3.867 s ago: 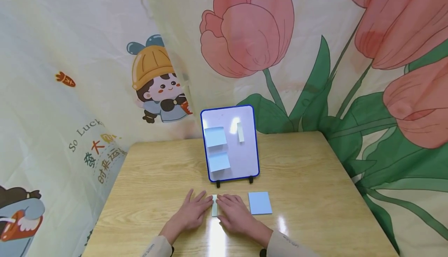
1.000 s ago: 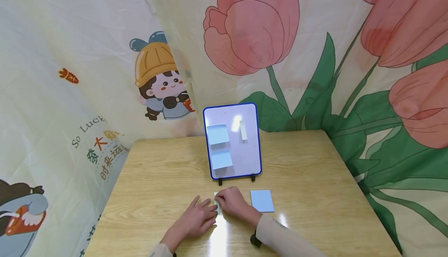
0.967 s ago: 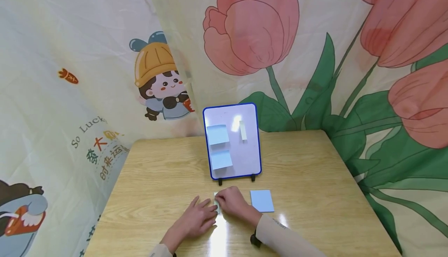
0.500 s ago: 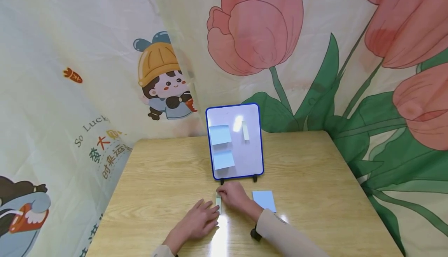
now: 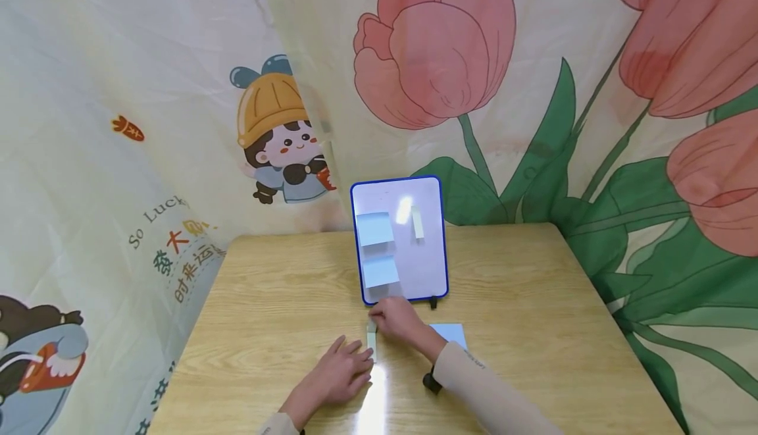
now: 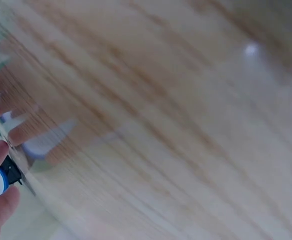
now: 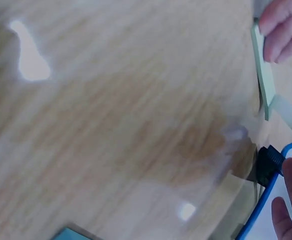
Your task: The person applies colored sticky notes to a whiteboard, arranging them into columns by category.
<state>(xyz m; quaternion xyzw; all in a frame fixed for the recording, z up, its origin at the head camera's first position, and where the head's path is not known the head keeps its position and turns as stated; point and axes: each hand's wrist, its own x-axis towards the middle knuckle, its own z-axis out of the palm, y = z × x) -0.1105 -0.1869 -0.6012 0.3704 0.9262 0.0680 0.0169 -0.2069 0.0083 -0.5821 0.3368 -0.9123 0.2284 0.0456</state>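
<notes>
A narrow pale green sticky note pad lies on the table in front of the small whiteboard. My left hand rests with spread, fairly straight fingers at the pad's near end. My right hand pinches the far end of the top sheet. In the right wrist view that sheet rises at an angle from the pad, still joined to it toward the left hand. Right of the pad, a square blue sticky note pad is partly hidden by my right forearm.
The blue-framed whiteboard stands just beyond my right hand on black feet. It bears an upper blue note, a lower blue note and a narrow pale strip. A printed cloth hangs behind the wooden table.
Both hands lay flat at the narrow pad earlier. The right hand then pinched the top sheet and moved away toward the whiteboard, lifting its far end. The left hand stays at the pad.
</notes>
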